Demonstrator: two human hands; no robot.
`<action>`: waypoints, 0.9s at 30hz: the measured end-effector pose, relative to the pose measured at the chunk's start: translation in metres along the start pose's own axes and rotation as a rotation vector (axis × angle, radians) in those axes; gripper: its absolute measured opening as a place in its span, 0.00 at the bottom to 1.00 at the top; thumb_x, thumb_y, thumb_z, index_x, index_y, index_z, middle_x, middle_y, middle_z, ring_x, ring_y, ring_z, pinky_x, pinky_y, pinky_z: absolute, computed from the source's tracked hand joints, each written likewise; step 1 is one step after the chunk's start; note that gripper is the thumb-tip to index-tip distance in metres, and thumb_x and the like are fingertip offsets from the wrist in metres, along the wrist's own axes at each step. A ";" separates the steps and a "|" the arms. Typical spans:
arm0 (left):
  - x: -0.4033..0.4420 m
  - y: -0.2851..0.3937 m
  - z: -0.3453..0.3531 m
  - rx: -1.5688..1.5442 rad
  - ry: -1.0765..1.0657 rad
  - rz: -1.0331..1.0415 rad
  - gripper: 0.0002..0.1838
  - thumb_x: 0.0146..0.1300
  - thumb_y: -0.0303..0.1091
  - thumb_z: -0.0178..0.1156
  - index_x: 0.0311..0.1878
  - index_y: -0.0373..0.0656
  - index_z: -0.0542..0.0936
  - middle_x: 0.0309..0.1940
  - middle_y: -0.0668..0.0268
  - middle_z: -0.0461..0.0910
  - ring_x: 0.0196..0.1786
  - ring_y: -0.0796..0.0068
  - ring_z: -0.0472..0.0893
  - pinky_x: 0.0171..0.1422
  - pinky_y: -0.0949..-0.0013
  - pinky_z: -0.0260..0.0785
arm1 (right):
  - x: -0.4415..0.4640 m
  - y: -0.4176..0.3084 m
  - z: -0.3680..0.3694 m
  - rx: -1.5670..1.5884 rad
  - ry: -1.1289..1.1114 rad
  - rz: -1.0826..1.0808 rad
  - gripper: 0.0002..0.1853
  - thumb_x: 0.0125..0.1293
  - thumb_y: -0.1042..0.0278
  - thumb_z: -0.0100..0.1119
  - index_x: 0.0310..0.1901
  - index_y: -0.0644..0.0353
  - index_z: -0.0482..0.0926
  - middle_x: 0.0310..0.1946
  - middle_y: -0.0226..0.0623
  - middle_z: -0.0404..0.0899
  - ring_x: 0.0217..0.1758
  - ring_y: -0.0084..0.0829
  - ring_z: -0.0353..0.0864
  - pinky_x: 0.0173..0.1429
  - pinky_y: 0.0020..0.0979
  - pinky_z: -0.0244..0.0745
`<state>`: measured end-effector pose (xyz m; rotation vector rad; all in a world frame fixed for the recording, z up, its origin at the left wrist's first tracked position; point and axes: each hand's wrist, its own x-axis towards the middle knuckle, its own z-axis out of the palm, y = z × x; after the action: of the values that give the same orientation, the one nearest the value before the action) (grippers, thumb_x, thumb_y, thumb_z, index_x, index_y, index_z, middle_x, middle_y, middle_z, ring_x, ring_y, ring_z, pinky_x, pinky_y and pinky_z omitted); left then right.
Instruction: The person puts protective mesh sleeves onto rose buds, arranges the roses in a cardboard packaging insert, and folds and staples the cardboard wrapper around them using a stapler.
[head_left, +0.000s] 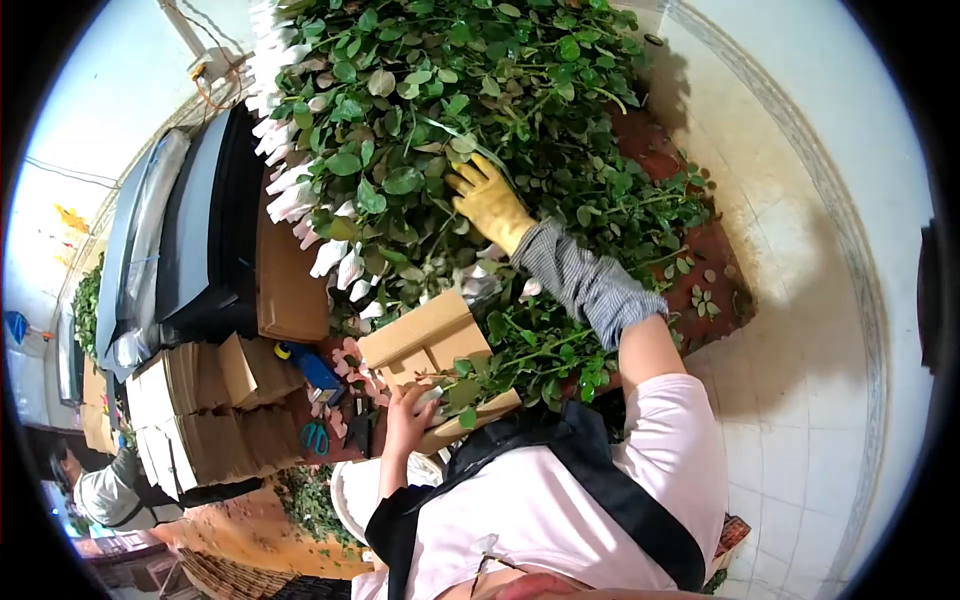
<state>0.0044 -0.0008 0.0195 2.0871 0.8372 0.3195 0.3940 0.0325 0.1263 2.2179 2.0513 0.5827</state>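
Observation:
My left hand [405,418], bare, is closed around a leafy rose stem beside a folded cardboard piece [425,338]. A pale wrapped flower head [428,398] shows at its fingers; part of the grip is hidden. Further out, my right hand [490,205] wears a yellow glove and a grey striped sleeve [585,280]. Its fingers are stretched out and slightly apart, touching the leaves of a large pile of roses [420,120]. White-wrapped flower heads [290,195] line the pile's left side. The gloved fingertips are partly among the leaves.
Stacked cardboard sleeves [205,410] stand at the left, below dark sheets [205,220]. A blue tool [318,375], teal scissors [315,437] and pink petals [350,365] lie on the reddish table [720,265]. Another person [110,490] is at the far left.

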 end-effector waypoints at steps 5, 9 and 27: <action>-0.002 0.000 0.002 0.050 0.018 0.004 0.16 0.61 0.31 0.71 0.53 0.41 0.84 0.46 0.53 0.77 0.51 0.49 0.79 0.58 0.57 0.73 | 0.003 -0.036 -0.026 0.361 0.355 -0.128 0.09 0.73 0.67 0.55 0.46 0.45 0.85 0.50 0.31 0.87 0.60 0.32 0.82 0.79 0.43 0.64; -0.007 -0.013 0.003 0.021 -0.011 -0.113 0.22 0.62 0.33 0.70 0.60 0.45 0.81 0.46 0.51 0.80 0.53 0.49 0.81 0.60 0.55 0.74 | -0.044 -0.045 -0.096 0.189 0.333 -0.321 0.08 0.60 0.74 0.59 0.38 0.46 0.78 0.20 0.28 0.67 0.27 0.26 0.73 0.37 0.31 0.71; 0.003 0.006 -0.021 0.339 -0.088 0.260 0.15 0.59 0.32 0.70 0.50 0.42 0.84 0.59 0.49 0.72 0.62 0.44 0.72 0.68 0.49 0.66 | -0.217 -0.103 0.042 0.543 -0.488 0.131 0.08 0.60 0.69 0.62 0.41 0.50 0.86 0.33 0.38 0.86 0.40 0.44 0.87 0.45 0.44 0.81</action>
<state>-0.0010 0.0111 0.0369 2.5148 0.5978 0.2330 0.3011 -0.1588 0.0064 2.4345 1.9578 -0.5392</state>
